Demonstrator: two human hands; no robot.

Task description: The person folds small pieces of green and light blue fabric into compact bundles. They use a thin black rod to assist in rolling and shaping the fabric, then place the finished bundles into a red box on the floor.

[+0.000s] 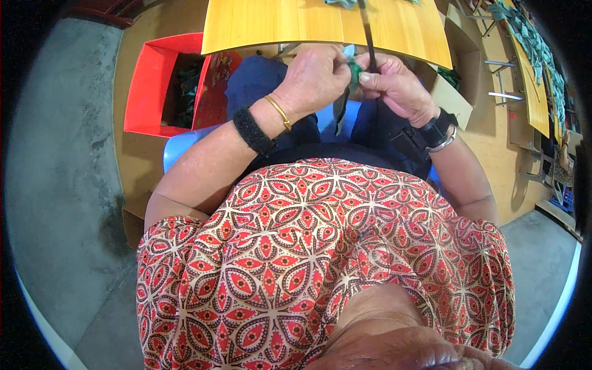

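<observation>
My left hand (316,79) is closed, its fingertips pinching a small bunch of green material (355,72) just below the table's near edge. A pale blue end sticks up from the bunch, and a dark, narrow leaf-like strip (339,112) hangs under it. My right hand (398,85) meets it from the other side, thumb and finger pressed on the green part. A thin black cord or strip (369,29) runs from beside my right fingers up over the table. The exact kind of the green piece is too small to tell.
Ahead is a yellow wooden table (277,23) with pale green pieces (342,2) at its far side. A red box (146,86) with dark contents stands left, an open cardboard box (453,98) right. More green pieces cover another table (535,95) at far right.
</observation>
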